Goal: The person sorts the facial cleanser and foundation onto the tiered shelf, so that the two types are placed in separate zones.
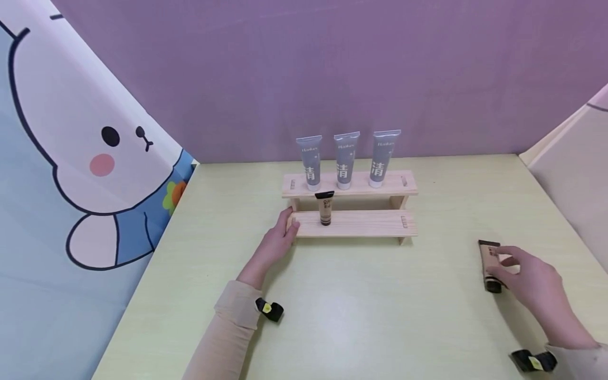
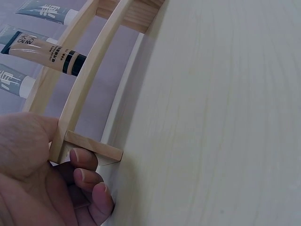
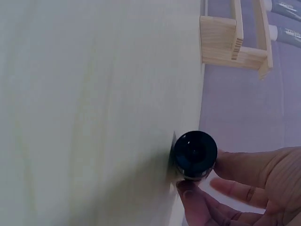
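Beige tube [image 1: 489, 265] pinched by right hand [image 1: 539, 293] fingers; left hand [image 1: 275, 243] fingers grip rack [image 1: 361, 224] end, fingertips hidden.

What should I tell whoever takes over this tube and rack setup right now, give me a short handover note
Left hand: grips the left end of the wooden two-step rack, steadying it.
Right hand: pinches a beige tube with a black cap that lies on the table, right of the rack.
Done: three grey tubes stand cap-down on the upper step; one beige tube stands cap-down on the lower step.
Left, as I judge it: the tube at the right hand probably goes on the lower step beside the other beige one.
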The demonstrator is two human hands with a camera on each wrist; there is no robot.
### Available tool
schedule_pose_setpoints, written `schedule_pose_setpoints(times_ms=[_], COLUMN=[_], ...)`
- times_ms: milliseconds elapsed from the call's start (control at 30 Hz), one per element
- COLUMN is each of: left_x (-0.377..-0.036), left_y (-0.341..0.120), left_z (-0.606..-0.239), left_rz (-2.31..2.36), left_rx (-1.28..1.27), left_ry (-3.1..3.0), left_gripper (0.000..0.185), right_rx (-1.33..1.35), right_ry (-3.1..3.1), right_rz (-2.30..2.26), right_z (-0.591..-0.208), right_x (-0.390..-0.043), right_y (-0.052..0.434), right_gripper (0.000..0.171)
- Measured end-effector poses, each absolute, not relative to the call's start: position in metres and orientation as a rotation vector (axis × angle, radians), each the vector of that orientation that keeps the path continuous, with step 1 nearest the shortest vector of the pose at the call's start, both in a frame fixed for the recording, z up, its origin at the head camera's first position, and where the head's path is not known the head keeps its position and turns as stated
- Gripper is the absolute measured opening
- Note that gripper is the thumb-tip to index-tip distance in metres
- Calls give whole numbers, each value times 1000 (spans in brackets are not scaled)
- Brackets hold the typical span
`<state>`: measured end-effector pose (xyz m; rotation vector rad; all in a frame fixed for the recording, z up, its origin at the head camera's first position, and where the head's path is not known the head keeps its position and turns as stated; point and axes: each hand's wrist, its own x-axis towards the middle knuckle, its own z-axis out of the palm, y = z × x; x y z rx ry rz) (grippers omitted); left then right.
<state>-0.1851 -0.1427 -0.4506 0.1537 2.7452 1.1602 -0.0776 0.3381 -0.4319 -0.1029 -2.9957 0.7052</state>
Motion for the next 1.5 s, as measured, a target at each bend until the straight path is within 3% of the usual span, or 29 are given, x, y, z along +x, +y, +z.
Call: schedule_pose_setpoints(times_ms=[167, 500, 1500], left_x=[-184, -185, -184], left_y=[-143, -142, -141], left_z=[-450, -450, -448], left_rz=[1167, 1158, 1159], left_rx=[155, 159, 140], left_ry=[2748, 2748, 2740], left_gripper=[51, 51, 52], right_rx=[-145, -121, 36], right_ry=[-3082, -3250, -2987], right_rz=[753, 762, 765], right_z=[-433, -431, -419], right_x=[-81, -90, -87], right_y=[338, 340, 313], right_gripper=[72, 80, 54])
